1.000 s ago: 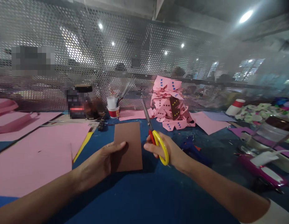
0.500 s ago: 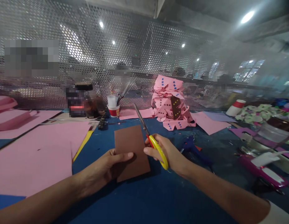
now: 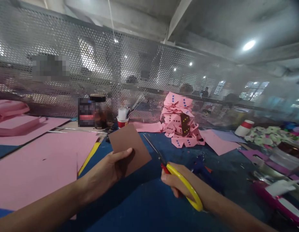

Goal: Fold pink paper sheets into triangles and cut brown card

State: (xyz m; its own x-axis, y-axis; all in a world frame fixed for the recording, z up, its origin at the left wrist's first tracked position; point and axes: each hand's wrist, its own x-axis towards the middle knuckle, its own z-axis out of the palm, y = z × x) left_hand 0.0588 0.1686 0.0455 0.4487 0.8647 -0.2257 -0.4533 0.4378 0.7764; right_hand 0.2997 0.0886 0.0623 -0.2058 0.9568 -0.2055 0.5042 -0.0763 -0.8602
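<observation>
A rectangular piece of brown paper (image 3: 137, 151) is pinched in my left hand (image 3: 113, 166), the thumb lying across its face and the fingers hidden behind it. The sheet is tilted and held above the blue table (image 3: 130, 209). My right hand (image 3: 179, 180) is closed around scissors (image 3: 183, 182) with yellow and red handles. Their blades point up and to the left, just right of the paper and apart from it. Whether the blades are parted is hard to make out.
Folded pink paper pieces with dots (image 3: 178, 119) are stacked behind my hands. A large pink sheet (image 3: 38, 167) lies at left. A blue glue gun (image 3: 200, 167) and a magenta device (image 3: 277, 199) lie at right. A red-white cup (image 3: 122, 122) holds tools near the mesh screen (image 3: 149, 67).
My left hand has turned the brown paper so that it leans left. My right hand has moved right and down with the scissors, away from the paper. The view has tipped upward.
</observation>
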